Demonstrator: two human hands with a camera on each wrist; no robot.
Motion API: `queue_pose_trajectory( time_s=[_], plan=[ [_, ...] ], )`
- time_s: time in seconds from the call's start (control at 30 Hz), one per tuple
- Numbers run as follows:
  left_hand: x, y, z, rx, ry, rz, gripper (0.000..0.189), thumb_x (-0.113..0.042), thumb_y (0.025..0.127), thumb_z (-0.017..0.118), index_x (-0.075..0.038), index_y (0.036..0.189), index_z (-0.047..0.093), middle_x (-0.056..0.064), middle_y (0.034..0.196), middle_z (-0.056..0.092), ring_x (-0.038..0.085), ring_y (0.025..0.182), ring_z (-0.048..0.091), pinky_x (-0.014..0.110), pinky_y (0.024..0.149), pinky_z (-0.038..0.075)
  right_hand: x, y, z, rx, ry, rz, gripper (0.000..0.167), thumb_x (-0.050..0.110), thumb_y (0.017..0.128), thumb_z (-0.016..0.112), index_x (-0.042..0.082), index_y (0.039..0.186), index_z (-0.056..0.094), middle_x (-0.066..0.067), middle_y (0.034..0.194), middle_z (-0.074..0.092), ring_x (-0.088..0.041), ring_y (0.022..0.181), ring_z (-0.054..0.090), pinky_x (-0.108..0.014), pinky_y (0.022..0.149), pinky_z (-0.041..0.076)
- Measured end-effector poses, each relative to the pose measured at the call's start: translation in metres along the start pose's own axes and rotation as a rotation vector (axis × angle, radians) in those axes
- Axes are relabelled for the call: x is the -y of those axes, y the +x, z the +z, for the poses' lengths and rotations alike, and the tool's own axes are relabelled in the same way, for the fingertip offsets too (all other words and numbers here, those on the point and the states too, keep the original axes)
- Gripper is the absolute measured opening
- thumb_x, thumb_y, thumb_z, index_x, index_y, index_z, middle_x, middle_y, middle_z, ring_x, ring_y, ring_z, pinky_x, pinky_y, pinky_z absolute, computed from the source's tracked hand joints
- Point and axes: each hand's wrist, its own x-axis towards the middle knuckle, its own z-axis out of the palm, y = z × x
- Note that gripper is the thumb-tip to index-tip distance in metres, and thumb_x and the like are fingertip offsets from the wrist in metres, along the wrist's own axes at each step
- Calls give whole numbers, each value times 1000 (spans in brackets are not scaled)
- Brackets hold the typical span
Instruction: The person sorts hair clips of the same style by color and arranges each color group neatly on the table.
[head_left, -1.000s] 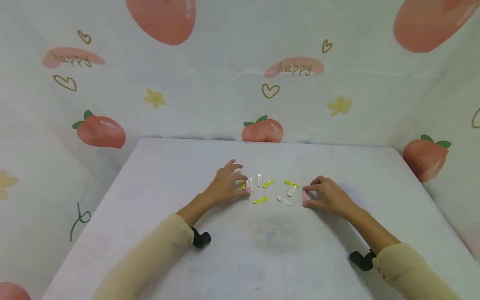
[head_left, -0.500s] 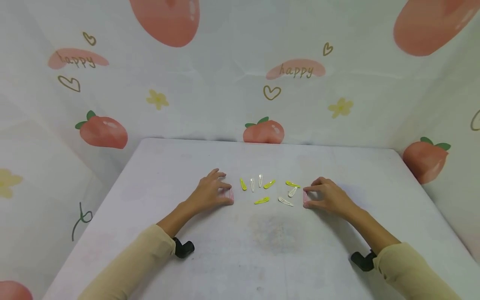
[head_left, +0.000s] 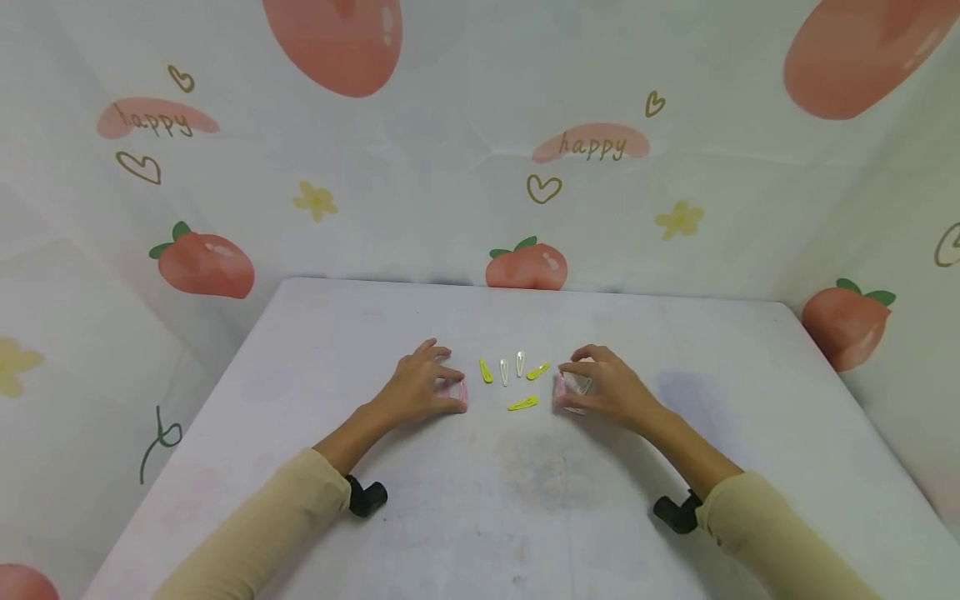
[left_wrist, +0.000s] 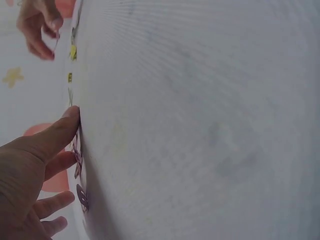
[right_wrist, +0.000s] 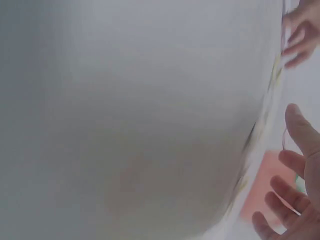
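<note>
In the head view, my left hand [head_left: 416, 385] is low over the table, thumb and index finger at the two ends of a pink snap hair clip [head_left: 462, 393]. The left wrist view shows pink clips [left_wrist: 77, 155] by these fingers, with another dark pinkish clip [left_wrist: 81, 197] beyond. My right hand [head_left: 611, 387] pinches a second pink hair clip [head_left: 559, 390] by its ends; in the right wrist view this clip [right_wrist: 284, 140] is off the tabletop. White hair clips [head_left: 579, 383] show behind it, partly covered by the right hand.
Between the hands lie yellow hair clips [head_left: 522, 403] and two white hair clips [head_left: 505, 372], spread apart. The white table [head_left: 465, 533] ends at a fruit-printed cloth [head_left: 420, 150] at the back.
My left hand moved left with the pink clip, then stayed there. My right hand has moved left with its pink clip, over the white clips, and now hides a yellow one.
</note>
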Motion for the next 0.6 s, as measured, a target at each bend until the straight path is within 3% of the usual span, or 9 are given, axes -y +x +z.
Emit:
queue_pose_trajectory(
  time_s=[0.3,0.6],
  plan=[
    [-1,-1,-1,10,46,8,51,-46,75,84,-14,115,77,18,138,55,42,144,30,67,102,33,54,46,26,88,-48,-85,50,42,79,83,15,120,74,-10,123,60,-30,125,48,-51,101,42],
    [0,-2,-3,-15,66,47,50,-47,76,83,-14,114,77,19,136,57,44,142,33,68,98,36,77,65,51,123,-165,-149,44,47,82,79,21,117,75,-9,126,58,-26,127,45,-50,96,44]
  ],
)
